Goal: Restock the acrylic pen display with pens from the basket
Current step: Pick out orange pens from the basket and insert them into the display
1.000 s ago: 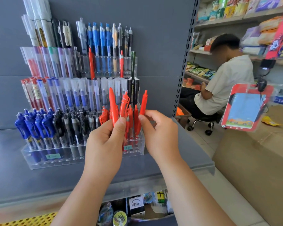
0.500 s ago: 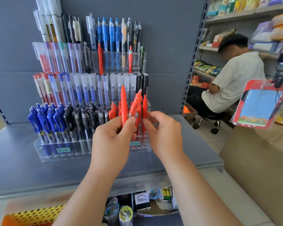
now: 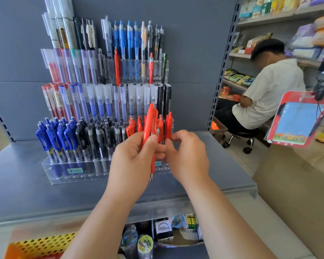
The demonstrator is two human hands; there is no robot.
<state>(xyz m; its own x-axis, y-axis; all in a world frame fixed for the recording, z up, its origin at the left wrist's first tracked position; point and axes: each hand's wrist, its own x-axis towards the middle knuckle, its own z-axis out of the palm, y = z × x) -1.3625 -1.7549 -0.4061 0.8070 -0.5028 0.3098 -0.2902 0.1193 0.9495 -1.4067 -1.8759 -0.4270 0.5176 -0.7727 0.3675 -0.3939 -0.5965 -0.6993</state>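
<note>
A tiered acrylic pen display (image 3: 51, 176) stands on a grey shelf, with blue, black and red pens in its front row. My left hand (image 3: 133, 161) grips a small bunch of red pens (image 3: 149, 124) upright in front of the red section. My right hand (image 3: 187, 156) pinches one red pen (image 3: 168, 126) at the row's right end, fingertips close to my left thumb. Part of an orange and yellow perforated basket (image 3: 37, 246) shows at the bottom left.
The grey shelf (image 3: 26, 193) carries the display against a grey back panel. A person in a white shirt (image 3: 269, 90) sits on a stool to the right. A large cardboard box (image 3: 297, 184) stands at right, with a red card holder (image 3: 297, 120) hanging above it. Packaged goods sit below the shelf.
My right hand has brought its red pen down into the right end of the front row. My left hand's pens have come together into one upright bunch. The camera moved closer.
</note>
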